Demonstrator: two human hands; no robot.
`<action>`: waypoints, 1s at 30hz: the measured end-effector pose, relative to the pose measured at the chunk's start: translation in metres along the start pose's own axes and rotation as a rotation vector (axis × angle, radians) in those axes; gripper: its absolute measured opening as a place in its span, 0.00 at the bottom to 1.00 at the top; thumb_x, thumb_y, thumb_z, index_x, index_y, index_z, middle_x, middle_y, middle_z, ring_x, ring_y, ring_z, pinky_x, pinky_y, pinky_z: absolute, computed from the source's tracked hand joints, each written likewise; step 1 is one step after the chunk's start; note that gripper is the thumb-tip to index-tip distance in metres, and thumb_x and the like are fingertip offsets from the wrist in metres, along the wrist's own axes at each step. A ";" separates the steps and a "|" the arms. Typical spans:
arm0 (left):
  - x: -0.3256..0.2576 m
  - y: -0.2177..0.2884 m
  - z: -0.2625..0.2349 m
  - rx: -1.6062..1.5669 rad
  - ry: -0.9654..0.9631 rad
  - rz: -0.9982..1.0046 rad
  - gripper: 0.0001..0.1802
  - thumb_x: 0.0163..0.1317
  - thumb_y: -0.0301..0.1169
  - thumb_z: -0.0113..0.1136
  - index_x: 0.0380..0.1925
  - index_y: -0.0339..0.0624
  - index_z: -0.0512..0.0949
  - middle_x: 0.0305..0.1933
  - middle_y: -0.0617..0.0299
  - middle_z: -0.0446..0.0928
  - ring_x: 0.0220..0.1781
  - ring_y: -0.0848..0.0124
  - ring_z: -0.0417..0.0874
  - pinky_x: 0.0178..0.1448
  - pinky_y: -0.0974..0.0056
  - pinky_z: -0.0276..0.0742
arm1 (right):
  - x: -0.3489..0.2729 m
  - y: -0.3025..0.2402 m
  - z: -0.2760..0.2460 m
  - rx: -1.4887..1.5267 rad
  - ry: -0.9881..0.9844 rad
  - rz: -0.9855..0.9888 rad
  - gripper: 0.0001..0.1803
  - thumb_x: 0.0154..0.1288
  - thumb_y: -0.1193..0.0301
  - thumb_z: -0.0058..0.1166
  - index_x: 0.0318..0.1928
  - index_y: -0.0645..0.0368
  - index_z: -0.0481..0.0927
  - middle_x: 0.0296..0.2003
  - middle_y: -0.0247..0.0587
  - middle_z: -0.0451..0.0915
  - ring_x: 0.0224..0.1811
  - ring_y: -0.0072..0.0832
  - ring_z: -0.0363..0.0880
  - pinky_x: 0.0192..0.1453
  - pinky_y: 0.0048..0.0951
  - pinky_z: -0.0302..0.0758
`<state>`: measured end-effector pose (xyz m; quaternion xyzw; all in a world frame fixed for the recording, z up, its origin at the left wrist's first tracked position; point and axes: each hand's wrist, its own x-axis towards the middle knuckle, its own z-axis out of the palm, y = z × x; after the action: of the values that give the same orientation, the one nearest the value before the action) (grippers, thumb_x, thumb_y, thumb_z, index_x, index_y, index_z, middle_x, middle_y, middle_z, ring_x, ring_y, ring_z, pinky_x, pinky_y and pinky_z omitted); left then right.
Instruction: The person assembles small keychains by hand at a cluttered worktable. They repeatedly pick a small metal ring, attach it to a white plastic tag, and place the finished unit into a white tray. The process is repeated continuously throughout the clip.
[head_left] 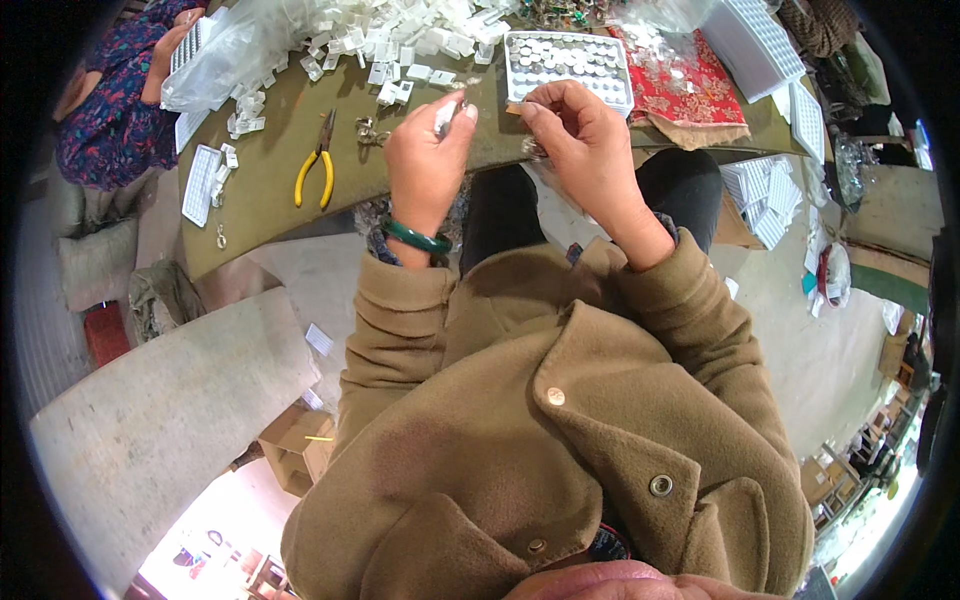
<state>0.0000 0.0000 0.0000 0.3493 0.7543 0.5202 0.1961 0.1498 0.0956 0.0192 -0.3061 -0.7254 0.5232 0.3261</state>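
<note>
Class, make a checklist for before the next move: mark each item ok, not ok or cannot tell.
Left hand holding something: ok, a small pale piece.
Right hand holding something: ok, a small brownish piece.
What these pieces are: cannot tell, too small.
Pliers in sight: ok, left of the left hand.
Tray in sight: ok, beyond the right hand.
Table uncluttered: not ok, small boxes heaped along its far side.
</note>
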 end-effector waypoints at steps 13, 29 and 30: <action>-0.019 0.023 -0.007 -0.588 -0.128 -0.220 0.10 0.65 0.29 0.62 0.44 0.40 0.84 0.34 0.69 0.83 0.26 0.87 0.70 0.29 0.79 0.63 | -0.006 0.001 -0.002 0.711 -0.127 0.255 0.08 0.70 0.73 0.53 0.45 0.65 0.75 0.33 0.40 0.82 0.32 0.22 0.82 0.34 0.21 0.81; -0.045 0.048 0.035 -0.678 -0.135 -0.305 0.14 0.65 0.30 0.64 0.48 0.33 0.81 0.33 0.67 0.82 0.21 0.85 0.75 0.22 0.79 0.66 | -0.019 0.001 -0.024 -0.388 0.118 -0.468 0.09 0.54 0.75 0.61 0.37 0.58 0.77 0.33 0.42 0.75 0.38 0.42 0.78 0.39 0.38 0.76; -0.048 0.050 0.037 -0.627 -0.134 -0.278 0.15 0.65 0.30 0.64 0.48 0.33 0.81 0.33 0.67 0.82 0.21 0.85 0.75 0.22 0.80 0.66 | -0.020 0.003 -0.025 -0.404 0.129 -0.453 0.09 0.54 0.75 0.61 0.36 0.58 0.77 0.33 0.42 0.75 0.37 0.42 0.78 0.39 0.39 0.76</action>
<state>0.0733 -0.0003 0.0285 0.1992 0.5836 0.6708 0.4120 0.1819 0.0948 0.0197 -0.2277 -0.8422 0.2620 0.4125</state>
